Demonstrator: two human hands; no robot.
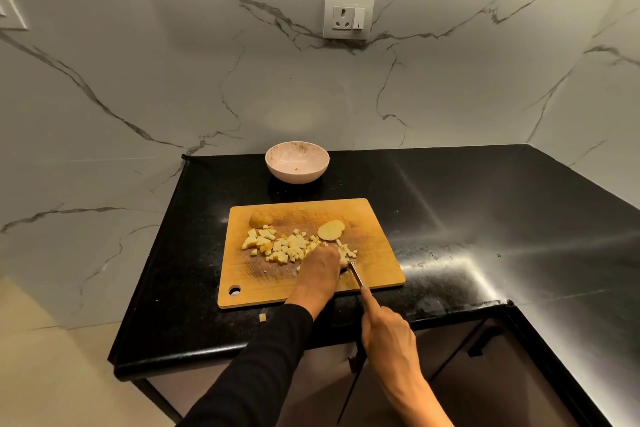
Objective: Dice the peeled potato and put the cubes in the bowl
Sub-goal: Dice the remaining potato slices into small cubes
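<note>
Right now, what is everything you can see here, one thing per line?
Bowl: one, pale pink, on the counter behind the board, no cubes in it.
Cutting board: one, wooden, on the counter.
Potato cubes: many, pale yellow, heaped on the board.
Potato slices: about two, pale yellow, board's far side.
Potato end piece: one, yellow-brown, board's far left.
Stray cube: one, on the counter near the board.
Knife: one, blade on the board.
Counter: black.
Socket: one, white, on the wall.
Left hand: on the potato.
Right hand: grips the knife.

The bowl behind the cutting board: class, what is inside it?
The bowl holds no potato cubes; only faint specks and smears mark its inside. The near inner wall is hidden by the rim, so that part cannot be checked.
</note>
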